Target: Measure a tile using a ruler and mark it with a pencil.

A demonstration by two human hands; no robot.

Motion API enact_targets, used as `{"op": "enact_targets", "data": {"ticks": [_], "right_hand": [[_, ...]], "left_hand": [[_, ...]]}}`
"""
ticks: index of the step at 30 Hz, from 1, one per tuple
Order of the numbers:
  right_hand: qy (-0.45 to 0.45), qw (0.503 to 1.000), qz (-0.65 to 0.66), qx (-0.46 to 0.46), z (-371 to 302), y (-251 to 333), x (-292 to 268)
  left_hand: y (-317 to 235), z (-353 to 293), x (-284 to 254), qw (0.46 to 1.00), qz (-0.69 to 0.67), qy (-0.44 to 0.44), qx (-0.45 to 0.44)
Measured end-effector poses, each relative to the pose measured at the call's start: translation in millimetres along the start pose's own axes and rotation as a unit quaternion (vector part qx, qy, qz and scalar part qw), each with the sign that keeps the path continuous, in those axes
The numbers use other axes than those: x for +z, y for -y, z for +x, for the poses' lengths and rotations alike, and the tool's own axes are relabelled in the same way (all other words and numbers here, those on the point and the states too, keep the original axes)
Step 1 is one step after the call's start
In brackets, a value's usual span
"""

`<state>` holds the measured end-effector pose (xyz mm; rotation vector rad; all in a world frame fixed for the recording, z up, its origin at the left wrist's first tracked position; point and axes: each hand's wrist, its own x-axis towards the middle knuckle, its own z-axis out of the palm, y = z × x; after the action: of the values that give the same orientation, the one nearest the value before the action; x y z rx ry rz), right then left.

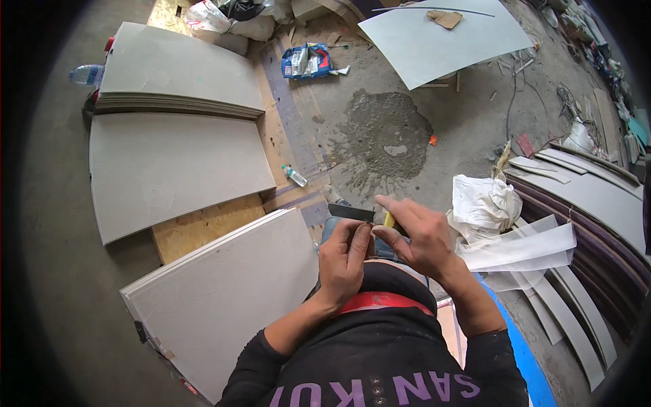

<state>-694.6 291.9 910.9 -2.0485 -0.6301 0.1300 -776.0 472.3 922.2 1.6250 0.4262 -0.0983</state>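
In front of my waist, my right hand [422, 234] is closed round the yellow handle of a tool with a dark flat blade [350, 211]. The blade points left, past the tips of my left fingers. My left hand [344, 256] is right beside it, thumb and fingers pinched together under the blade. Whatever the left fingers hold is too small or hidden to make out. I cannot tell whether they touch the blade.
Stacks of pale boards [183, 169] lie on the left, another board stack [230, 298] close by my left arm. A wet mortar patch [386, 132] spreads ahead, near a small bottle [295, 176]. White sheeting [485, 203] and curved strips [576, 319] lie right; a pale panel [447, 41] stands beyond.
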Motion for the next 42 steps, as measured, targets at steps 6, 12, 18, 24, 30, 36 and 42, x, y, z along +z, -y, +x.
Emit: {"op": "enact_targets", "data": {"ticks": [6, 12, 18, 24, 30, 36, 42], "right_hand": [[0.04, 0.999, 0.002, 0.014, -2.3, 1.9, 1.1], [-0.089, 0.993, 0.001, 0.074, 10.0, -38.5, 0.2], [0.013, 0.999, 0.044, 0.02, 0.1, -4.3, -7.9], [0.024, 1.0, 0.019, 0.007, -1.3, -7.5, -3.4], [-0.109, 0.992, 0.044, 0.037, -1.5, -38.8, -7.1], [0.013, 1.0, 0.027, 0.008, -1.4, -12.4, -6.7], [0.028, 1.0, 0.005, 0.006, -2.1, -11.4, -8.3]], "left_hand": [[7.8, -1.4, -1.7, 1.0, 0.023, -0.003, 0.008], [-5.1, -2.6, 3.1, 1.0, 0.021, 0.009, 0.004], [1.4, -1.4, 5.1, 1.0, 0.004, 0.004, 0.006], [-6.5, 3.0, 7.8, 0.999, 0.036, -0.002, 0.014], [-0.6, 0.2, 9.2, 1.0, 0.01, 0.018, -0.006], [1.7, 6.7, 13.9, 1.0, -0.001, 0.014, 0.003], [8.8, 6.1, 11.7, 1.0, 0.013, 0.02, -0.009]]}}
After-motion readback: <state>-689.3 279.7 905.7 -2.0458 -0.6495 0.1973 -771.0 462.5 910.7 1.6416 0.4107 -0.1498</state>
